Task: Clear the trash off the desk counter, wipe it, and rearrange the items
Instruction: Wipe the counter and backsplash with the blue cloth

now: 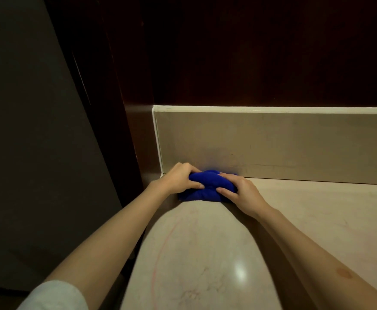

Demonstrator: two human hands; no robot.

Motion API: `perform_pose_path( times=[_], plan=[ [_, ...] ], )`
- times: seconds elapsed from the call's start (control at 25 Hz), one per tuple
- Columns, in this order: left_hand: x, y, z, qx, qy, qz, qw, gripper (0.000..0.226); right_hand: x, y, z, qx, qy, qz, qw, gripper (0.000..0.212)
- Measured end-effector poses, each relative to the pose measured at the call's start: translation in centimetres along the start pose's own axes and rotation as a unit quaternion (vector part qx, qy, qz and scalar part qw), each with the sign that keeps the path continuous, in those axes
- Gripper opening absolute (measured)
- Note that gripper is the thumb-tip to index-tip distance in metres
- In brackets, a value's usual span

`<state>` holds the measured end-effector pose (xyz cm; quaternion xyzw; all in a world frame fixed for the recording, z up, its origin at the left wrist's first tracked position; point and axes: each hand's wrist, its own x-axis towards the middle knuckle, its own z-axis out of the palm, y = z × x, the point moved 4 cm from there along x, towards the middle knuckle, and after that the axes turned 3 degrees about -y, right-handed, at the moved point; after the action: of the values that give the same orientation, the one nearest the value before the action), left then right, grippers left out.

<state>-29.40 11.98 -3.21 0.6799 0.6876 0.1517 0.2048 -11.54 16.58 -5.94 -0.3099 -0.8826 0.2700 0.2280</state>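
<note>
Cloth (207,186) is lying bunched on the desk (317,220) at the centre of the frame, in the back corner against the backsplash (272,144). Its long axis is running left to right. Left hand (178,179) and right hand (239,193) are both clenching it, one at each end, equally near.

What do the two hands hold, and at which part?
Both grip the bunched blue cloth: left hand its left end, right hand its right end.
</note>
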Motion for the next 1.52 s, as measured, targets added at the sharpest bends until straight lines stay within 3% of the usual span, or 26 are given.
perform_pose_path(
  times=[0.12, 0.44, 1.08, 1.52],
  plan=[
    [-1.5, 0.3, 0.0, -0.018, -0.039, -0.003, 0.999, 0.047, -1.5, -0.6, 0.0, -0.01, -0.003, 0.004, 1.0, 0.039],
    [-8.4, 1.3, 1.5, -0.062, -0.058, -0.012, 0.996, 0.052, -7.1, -3.4, 0.8, -0.015, -0.035, -0.018, 0.999, 0.043],
    [-25.9, 6.3, 6.1, -0.077, -0.024, -0.015, 0.997, 0.044, -22.0, -10.9, 2.5, -0.022, -0.054, -0.076, 0.995, 0.045],
    [-29.6, 7.5, 7.6, -0.059, 0.005, 0.012, 0.998, 0.049, -25.1, -11.6, 3.3, -0.024, -0.051, -0.099, 0.993, 0.049]
  ],
)
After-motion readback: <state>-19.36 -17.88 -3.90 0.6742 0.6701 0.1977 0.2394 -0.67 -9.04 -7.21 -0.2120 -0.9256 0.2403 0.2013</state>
